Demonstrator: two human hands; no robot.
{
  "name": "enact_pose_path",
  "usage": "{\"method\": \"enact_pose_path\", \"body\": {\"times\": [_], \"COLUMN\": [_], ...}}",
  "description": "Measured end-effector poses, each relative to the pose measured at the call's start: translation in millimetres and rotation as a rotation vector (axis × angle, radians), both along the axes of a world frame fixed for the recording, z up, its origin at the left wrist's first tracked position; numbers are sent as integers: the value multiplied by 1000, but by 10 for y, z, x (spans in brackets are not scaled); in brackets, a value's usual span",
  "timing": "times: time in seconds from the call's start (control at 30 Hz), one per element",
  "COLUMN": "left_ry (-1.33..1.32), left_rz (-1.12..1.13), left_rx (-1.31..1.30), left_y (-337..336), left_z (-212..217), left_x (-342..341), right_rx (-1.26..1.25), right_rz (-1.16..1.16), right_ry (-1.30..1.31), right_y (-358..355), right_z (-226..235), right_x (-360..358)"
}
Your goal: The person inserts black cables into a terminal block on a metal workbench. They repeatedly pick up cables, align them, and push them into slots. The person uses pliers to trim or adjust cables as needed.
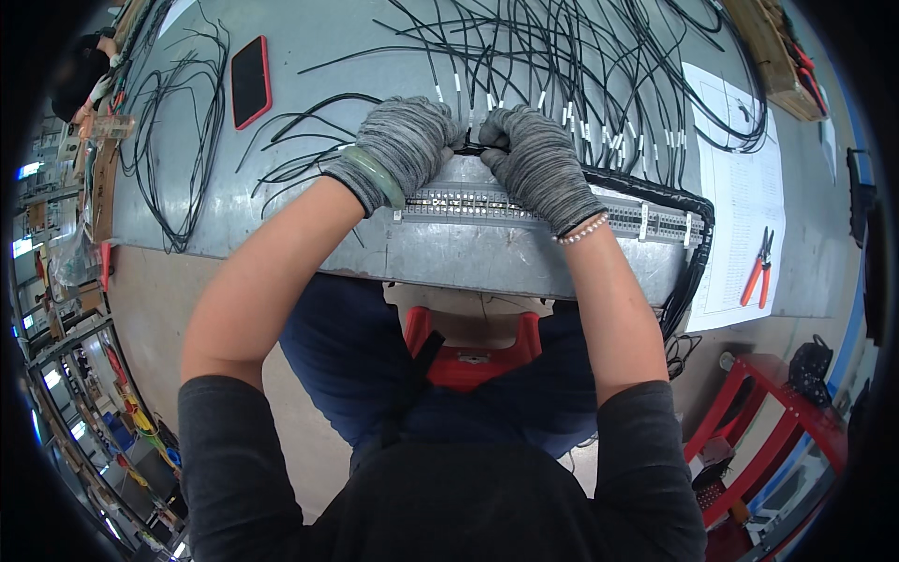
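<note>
Both the left hand (405,140) and right hand (536,155) pinch the black wire bundle (482,147); best kept taut above the terminal strip (487,203).

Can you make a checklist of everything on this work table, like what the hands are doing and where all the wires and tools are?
Surface: grey metal table, mostly covered.
Job's things: long terminal strip at the near edge; black wire bundle along it.
Clutter: phone in red case, paper sheet, orange pliers.
Hands: left hand and right hand in grey gloves, both pinching black wire above the strip.
Cables: loose black wires with white sleeves fanned out; wire coil on the left.
Surroundings: red stool, red cart, shelves at left.
</note>
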State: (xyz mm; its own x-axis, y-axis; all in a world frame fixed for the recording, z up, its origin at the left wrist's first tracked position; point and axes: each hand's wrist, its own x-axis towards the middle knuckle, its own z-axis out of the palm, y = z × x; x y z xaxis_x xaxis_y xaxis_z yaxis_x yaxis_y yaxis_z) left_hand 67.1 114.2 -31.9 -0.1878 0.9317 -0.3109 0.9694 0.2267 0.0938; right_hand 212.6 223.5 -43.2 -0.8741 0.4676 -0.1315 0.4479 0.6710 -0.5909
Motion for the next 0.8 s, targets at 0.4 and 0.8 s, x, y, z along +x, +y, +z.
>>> {"method": "enact_pose_path", "body": {"times": [0.4,0.8], "left_ry": [-54,123], "left_rz": [37,-93], "left_rx": [-55,-30], "left_y": [69,124], "left_z": [99,216], "left_x": [101,171], "right_rx": [20,79], "right_rz": [-6,87], "right_ry": [20,-152], "right_y": [-12,14], "right_z": [-12,70], "right_x": [-1,-63]}}
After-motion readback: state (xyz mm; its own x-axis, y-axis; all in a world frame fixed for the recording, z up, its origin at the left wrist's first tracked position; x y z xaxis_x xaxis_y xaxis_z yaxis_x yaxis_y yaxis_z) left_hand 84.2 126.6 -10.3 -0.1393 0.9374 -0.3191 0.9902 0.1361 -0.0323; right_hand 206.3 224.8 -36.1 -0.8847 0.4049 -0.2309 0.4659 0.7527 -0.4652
